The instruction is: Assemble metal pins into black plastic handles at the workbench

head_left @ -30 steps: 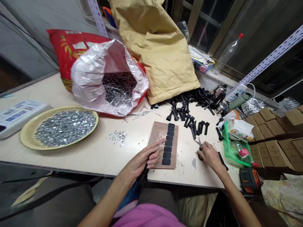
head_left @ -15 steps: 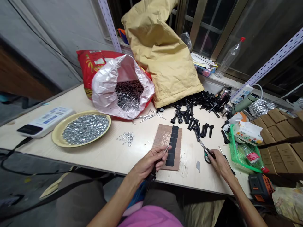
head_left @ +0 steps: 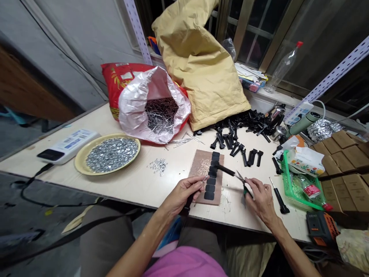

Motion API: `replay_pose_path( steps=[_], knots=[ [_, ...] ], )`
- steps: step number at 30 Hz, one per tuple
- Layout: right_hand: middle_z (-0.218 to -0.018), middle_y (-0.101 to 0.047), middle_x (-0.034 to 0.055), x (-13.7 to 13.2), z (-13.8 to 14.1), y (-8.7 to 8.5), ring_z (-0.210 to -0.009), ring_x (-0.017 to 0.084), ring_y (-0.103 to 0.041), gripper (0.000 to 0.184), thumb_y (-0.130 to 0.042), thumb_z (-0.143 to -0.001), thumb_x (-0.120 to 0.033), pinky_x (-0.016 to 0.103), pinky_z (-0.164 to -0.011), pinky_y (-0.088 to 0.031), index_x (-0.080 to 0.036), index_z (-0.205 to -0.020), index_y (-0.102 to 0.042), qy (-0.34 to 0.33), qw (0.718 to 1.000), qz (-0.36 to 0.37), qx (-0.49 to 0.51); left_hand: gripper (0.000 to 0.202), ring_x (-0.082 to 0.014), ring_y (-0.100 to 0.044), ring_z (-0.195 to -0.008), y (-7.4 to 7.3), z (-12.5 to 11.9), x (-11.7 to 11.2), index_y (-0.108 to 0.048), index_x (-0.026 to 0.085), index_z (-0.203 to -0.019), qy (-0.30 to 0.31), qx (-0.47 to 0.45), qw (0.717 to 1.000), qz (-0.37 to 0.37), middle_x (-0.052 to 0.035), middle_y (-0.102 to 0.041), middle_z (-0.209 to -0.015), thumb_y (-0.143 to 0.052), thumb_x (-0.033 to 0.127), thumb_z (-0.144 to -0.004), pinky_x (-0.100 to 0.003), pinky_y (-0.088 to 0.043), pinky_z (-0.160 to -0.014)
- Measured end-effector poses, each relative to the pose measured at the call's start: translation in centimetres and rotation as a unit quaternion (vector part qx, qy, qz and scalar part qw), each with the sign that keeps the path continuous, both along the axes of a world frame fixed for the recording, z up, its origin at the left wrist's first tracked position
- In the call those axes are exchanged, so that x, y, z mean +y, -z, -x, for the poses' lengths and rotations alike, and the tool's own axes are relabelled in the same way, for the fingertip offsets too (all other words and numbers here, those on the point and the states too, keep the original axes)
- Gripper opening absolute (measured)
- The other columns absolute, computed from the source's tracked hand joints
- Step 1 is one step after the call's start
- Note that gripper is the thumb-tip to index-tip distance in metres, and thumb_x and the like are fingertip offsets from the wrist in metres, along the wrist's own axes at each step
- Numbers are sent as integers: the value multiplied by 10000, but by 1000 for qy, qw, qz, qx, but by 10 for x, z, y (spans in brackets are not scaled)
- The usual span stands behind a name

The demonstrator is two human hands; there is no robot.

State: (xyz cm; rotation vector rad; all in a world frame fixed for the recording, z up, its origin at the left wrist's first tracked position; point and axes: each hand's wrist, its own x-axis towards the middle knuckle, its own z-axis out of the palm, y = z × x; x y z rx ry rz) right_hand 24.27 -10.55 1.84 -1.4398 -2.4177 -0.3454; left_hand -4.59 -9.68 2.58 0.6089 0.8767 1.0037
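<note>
Head view — right hand (head_left: 261, 200) clenching green-handled scissors (head_left: 245, 190), tips up-left — left hand (head_left: 183, 194) pinching a thin pin (head_left: 204, 179)

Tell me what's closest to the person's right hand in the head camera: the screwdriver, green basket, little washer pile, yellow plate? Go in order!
From the right hand:
1. Black-handled screwdriver: just to the right.
2. Green plastic basket: farther right.
3. Small washer pile: left, mid-table.
4. Yellow plate: farthest left.
</note>
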Motion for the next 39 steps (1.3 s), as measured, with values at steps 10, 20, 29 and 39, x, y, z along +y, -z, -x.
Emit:
replay_pose_path(
  steps=[10, 20, 29, 39],
  knots=[
    [-1121, -570, 108, 18, 58, -4, -971, 222, -549, 484, -531, -758, -114, 371, -821, -313, -181, -1236, -490, -23, 988, 150, 20, 382, -4, -292, -331, 24, -11, 9, -658, 123, -922, 8, 30, 989, 144, 71, -491, -533, -772, 250, -580, -154, -143, -331],
    [-1144, -543, 106, 24, 77, 9, -1012, 227, -554, 533, -544, -774, -76, 355, -804, -464, -208, -1282, -449, -114, 957, 261, 46, 351, 14, -237, -325, 25, -4, 15, -612, 127, -883, 44, -3, 989, 143, 76, -480, -536, -767, 281, -608, -149, -75, -338],
    [-1134, -511, 92, 23, 77, -5, -927, 193, -575, 526, -507, -794, -70, 316, -771, -499, -224, -1294, -447, -125, 931, 329, 95, 427, 12, -211, -330, 24, -6, 14, -584, 130, -927, 41, 10, 988, 146, 96, -441, -504, -780, 302, -589, -148, -48, -341],
    [-857, -547, 17, 33, 77, 11, -717, 130, -538, 445, -587, -711, -103, 251, -675, -462, -205, -1143, -623, -67, 862, 441, 240, 265, 13, -206, -331, 27, -12, 15, -539, 145, -830, 54, -21, 979, 196, 94, -419, -506, -725, 196, -648, -127, -66, -331]
  ],
)
